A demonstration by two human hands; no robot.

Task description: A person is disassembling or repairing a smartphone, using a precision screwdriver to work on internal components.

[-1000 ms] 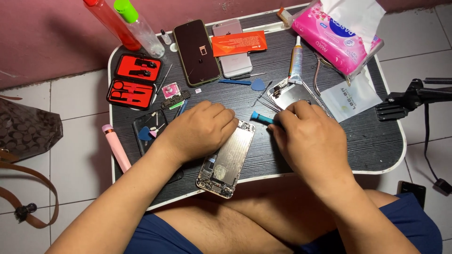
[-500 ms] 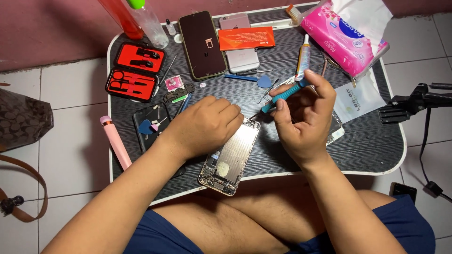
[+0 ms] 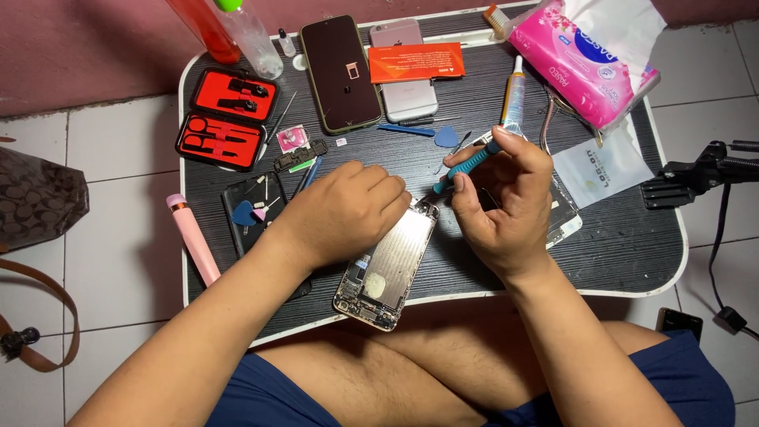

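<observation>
The right hand (image 3: 506, 202) has come up off the opened phone shell (image 3: 387, 265); a second ago it was pressed down low against the shell's top edge with the teal-handled screwdriver (image 3: 468, 166) buried under the fingers, and now it is raised and turned palm-inward, thumb and fingertips pinched round the handle so the tool lies slantwise, its tip pointing down-left and hanging just above the shell's upper corner rather than planted in it. The left hand (image 3: 348, 209) has hardly stirred, lying curled, knuckles up, on the top end of the shell and pinning it to the dark lap tray (image 3: 632, 245); whether its fingers clasp anything underneath I cannot tell. The shell itself sits where it did, slanted across the near edge of the tray with its bare metal inside facing up and its lower end poking over the rim toward the person's knees. To my eye the lift looks like a pause between screws or a check of the tip, so the work on that top corner seems unfinished. Around them nothing has shifted: the red tool case (image 3: 228, 119) lies open at the far left, a dark phone (image 3: 341, 73) and a silver phone (image 3: 405, 79) under an orange card (image 3: 417, 62) at the back, a glue tube (image 3: 514, 99) beside the pink tissue pack (image 3: 589, 59)
</observation>
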